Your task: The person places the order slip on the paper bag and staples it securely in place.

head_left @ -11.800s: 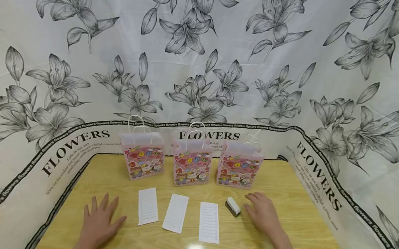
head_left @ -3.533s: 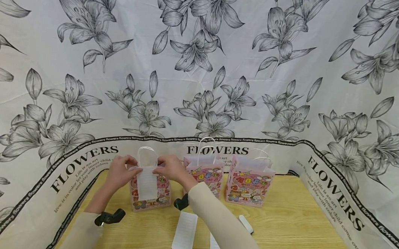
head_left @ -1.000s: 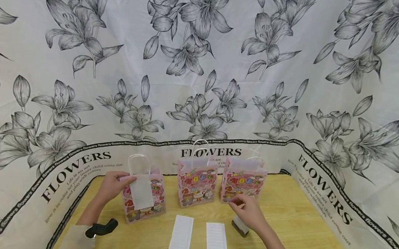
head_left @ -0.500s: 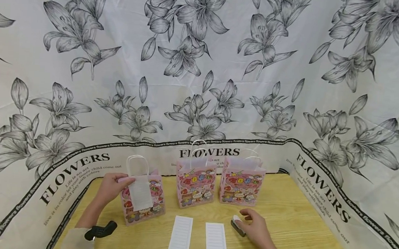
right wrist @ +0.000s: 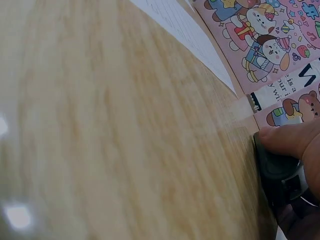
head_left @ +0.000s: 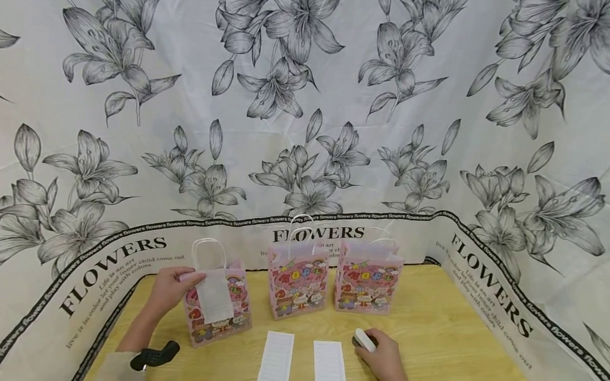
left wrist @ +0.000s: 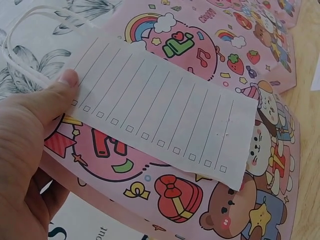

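The left hand pinches a paper slip against the top front of the leftmost pink bag while the right hand grips a small stapler, seemingly a hold-and-fetch step that calls for steadying the slip and bringing the stapler across.

The left sleeve is cream (seemingly plain), the wrist device black.

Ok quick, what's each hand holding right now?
Left hand: closed, pinching the paper slip to the leftmost pink bag.
Right hand: closed, holding the stapler.
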### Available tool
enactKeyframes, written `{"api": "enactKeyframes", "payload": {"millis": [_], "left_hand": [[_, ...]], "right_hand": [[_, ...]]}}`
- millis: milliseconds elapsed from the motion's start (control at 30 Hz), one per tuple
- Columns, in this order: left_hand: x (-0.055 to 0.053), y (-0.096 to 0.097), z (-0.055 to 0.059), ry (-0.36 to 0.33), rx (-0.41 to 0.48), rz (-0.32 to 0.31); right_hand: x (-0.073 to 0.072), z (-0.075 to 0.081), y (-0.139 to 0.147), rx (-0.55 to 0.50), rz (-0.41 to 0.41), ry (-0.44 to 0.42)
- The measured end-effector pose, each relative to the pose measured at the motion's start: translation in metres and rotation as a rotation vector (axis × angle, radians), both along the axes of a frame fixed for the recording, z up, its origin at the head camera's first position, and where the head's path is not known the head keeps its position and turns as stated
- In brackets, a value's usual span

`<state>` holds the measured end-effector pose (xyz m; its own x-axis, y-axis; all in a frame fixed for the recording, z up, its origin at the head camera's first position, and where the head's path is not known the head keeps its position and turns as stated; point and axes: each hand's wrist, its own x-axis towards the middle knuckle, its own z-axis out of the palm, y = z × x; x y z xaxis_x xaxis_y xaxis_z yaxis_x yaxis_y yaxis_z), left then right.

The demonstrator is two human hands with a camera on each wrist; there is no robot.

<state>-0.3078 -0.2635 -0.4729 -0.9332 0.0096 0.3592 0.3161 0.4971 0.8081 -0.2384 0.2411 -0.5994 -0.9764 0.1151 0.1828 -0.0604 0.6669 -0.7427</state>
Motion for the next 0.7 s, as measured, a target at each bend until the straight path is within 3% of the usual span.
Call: {"api": "enactKeyframes", "payload": {"millis": [233, 367, 567, 700], "left_hand": [[0.001, -0.001, 0.0, -0.005, 0.038, -0.015], [0.002, -0.003, -0.001, -0.002, -0.006, -0.01], [0.002, -0.002, 0.003, 0.047, -0.088, -0.016], [0.002, -0.002, 0.005, 0.035, -0.102, -0.021]], "right_hand": [[0.004, 0.004, -0.006, -0.016, -0.014, 0.03], [0.005, 0.009, -0.01, -0.031, -0.006, 0.044], [-0.003, 0.02, -0.018, -0.155, 0.037, 0.027], [-0.007, 0.032, -0.03, -0.288, 0.065, 0.0]]}}
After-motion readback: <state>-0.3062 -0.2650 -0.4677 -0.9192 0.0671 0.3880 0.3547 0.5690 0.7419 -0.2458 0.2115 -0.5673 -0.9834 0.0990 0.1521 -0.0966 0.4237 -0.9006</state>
